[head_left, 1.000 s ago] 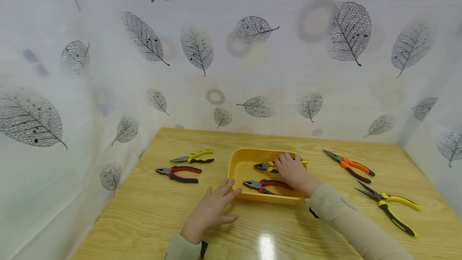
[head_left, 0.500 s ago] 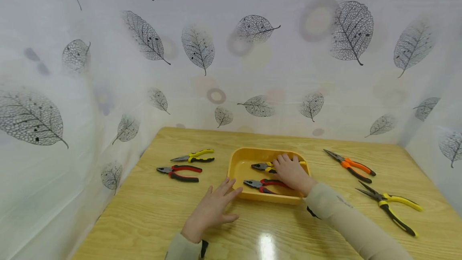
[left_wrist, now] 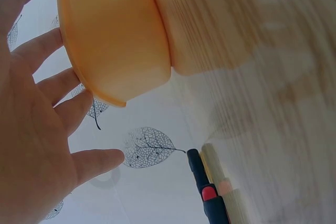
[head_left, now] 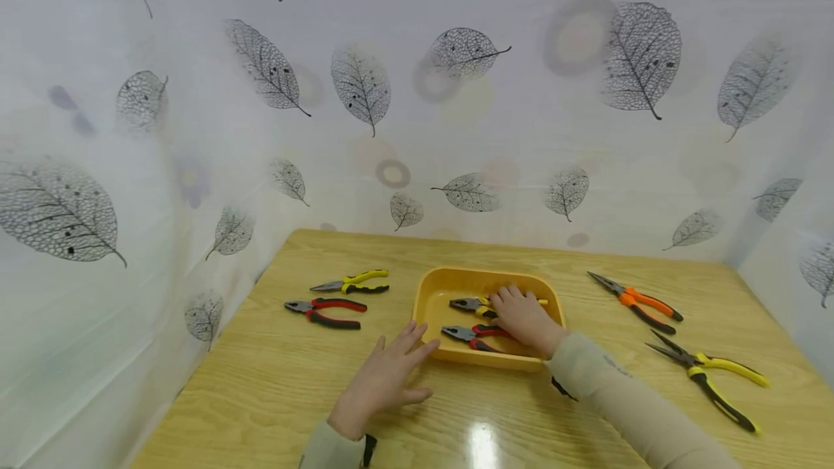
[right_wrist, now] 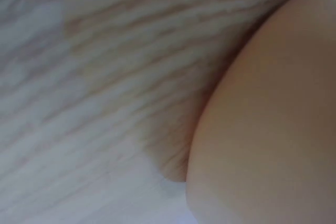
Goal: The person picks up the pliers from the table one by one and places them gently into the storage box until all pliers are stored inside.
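Observation:
A yellow-orange plastic tray stands on the wooden table with two combination pliers in it. My right hand reaches into the tray and grips the yellow-and-black pliers by the handles, which its fingers mostly cover. Just in front lie red-and-black pliers, their handles partly under the same hand. My left hand has its fingers spread, fingertips right at the tray's left front rim. The left wrist view shows those fingers beside the tray wall. Only the tray's outside and tabletop fill the right wrist view.
Left of the tray lie yellow-and-black long-nose pliers and red-and-black pliers. On the right are orange-and-black long-nose pliers and larger yellow-and-black ones. A leaf-patterned curtain hangs behind the table.
My right hand has shifted slightly left inside the tray, and the yellow-and-black pliers have slid left with it. My left hand has stayed by the rim.

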Demonstrator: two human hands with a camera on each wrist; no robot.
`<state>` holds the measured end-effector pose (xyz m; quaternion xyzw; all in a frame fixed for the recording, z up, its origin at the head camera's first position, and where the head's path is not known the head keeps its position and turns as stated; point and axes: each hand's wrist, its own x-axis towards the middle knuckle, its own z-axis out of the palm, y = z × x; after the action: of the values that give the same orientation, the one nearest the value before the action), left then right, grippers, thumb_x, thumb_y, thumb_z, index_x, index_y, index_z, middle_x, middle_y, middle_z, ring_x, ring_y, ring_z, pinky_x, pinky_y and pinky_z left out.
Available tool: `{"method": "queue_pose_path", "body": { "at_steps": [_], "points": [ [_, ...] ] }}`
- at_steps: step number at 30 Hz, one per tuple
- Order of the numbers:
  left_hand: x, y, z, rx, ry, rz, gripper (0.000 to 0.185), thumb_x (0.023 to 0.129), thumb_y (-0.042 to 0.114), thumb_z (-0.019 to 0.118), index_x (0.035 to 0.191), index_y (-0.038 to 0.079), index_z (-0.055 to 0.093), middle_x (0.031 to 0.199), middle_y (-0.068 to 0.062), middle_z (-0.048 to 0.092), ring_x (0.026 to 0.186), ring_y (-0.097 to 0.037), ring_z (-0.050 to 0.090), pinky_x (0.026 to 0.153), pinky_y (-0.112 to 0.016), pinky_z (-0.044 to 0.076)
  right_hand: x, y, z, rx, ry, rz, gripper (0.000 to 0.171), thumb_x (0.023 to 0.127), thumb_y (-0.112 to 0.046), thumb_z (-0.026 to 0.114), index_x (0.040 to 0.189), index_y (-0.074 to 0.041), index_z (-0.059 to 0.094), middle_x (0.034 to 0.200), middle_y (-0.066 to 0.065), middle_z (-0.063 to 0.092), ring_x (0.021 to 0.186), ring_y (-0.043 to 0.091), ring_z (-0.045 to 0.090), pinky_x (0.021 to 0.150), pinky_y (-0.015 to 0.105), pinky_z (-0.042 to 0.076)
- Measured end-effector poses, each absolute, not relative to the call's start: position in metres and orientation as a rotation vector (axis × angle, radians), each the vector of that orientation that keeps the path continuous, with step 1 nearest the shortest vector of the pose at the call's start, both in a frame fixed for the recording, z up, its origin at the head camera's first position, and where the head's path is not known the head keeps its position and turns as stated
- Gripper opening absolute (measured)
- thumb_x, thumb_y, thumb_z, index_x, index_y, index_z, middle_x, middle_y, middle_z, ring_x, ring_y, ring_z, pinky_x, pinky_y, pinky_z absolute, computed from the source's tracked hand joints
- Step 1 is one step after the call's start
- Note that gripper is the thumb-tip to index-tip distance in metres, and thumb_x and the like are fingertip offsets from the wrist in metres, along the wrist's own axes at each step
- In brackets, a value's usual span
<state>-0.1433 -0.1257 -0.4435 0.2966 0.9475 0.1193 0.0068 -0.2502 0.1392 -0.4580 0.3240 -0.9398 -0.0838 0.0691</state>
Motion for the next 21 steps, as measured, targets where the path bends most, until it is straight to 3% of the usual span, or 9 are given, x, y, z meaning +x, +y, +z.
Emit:
{"method": "queue_pose_path", "body": {
  "at_steps": [21],
  "points": [
    [-0.1422,-0.1249,-0.4403,0.941,2.981,0.378,0.071,0.077,0.047,0.061,0.138,0.022,0.034,0.144,-0.009,0.023,0.132,-0.023,0.015,0.092,-0.061,0.026,-0.2512,0.1389,-0.4558,1.0,-2.914,-0.056,0.04,0.086,-0.029,0.057,0.112,0.0,0.05,0.105,0.014,0.052,0.094,0.031,0.048,0.074,0.046,0.045]
  ]
}}
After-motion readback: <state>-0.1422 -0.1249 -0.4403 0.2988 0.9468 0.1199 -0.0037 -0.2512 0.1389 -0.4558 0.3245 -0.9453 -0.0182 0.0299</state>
